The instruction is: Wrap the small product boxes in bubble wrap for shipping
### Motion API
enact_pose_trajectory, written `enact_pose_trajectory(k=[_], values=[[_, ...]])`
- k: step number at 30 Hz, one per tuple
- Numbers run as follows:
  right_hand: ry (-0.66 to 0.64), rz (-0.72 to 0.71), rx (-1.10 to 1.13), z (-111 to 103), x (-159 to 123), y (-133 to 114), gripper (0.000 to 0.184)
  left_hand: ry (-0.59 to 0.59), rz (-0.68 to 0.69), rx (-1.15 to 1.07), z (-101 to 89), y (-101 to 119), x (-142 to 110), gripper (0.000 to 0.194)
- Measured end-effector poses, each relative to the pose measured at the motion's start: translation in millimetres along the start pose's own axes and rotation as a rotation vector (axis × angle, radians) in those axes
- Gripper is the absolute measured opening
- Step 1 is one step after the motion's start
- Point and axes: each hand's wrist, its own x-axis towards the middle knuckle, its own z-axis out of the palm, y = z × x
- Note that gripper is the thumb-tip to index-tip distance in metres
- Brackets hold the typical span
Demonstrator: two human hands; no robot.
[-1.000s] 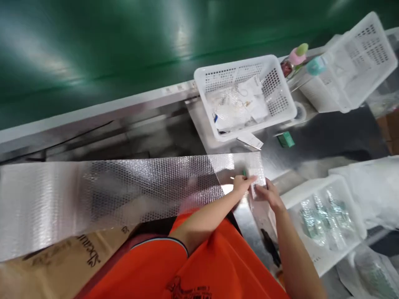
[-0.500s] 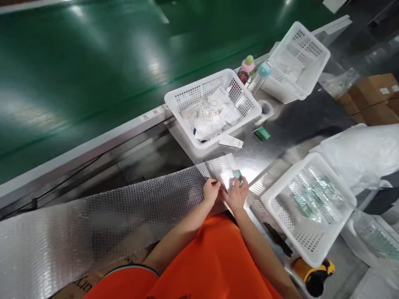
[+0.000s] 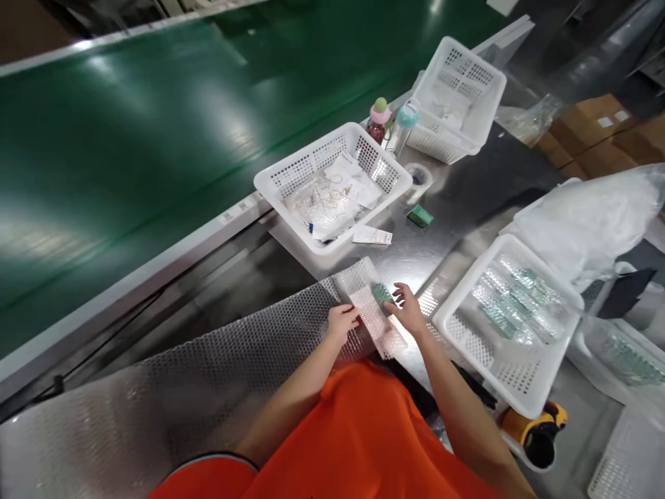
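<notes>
Wrapping looks to be in hand, at the folding step: a small flat green packet (image 3: pixel 382 294) lies at the near end of a long clear bubble-wrap strip (image 3: pixel 208 367) on the grey metal table (image 3: pixel 465 201). The left hand (image 3: pixel 343 323) seems to pinch the folded edge in its grip; the right hand's (image 3: pixel 409 311) grip is spread, thumb against the packet. The next fold likely calls for square edges. Wrap hides part of the packet; the strip's far end is cut off
</notes>
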Motion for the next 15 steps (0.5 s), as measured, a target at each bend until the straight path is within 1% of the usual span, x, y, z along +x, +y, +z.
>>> enact_pose_trajectory(k=[2,3,5,7,9,12,15], values=[[-0.098,0.069,0.136,-6,8,7,0.047,-0.036,-0.024,-0.041,-5.0,1,-3,0.009],[-0.126,0.096,0.201,-6,9,9,0.046,-0.045,-0.028,-0.054,-6.2,2,-4,0.012],[-0.152,0.140,0.311,-3,10,13,0.046,-0.047,-0.028,-0.071,-5.2,3,-5,0.018],[-0.162,0.159,0.368,-1,8,13,0.048,-0.034,-0.023,-0.080,-0.7,4,-6,0.022],[-0.175,0.149,0.344,-1,6,13,0.053,-0.012,-0.013,-0.087,5.9,3,-5,0.024],[-0.200,0.130,0.237,-4,7,14,0.061,0.023,0.016,-0.085,17.1,0,0,0.023],[-0.116,0.084,0.090,-7,14,19,0.058,0.036,0.058,-0.058,27.5,-4,8,0.024]])
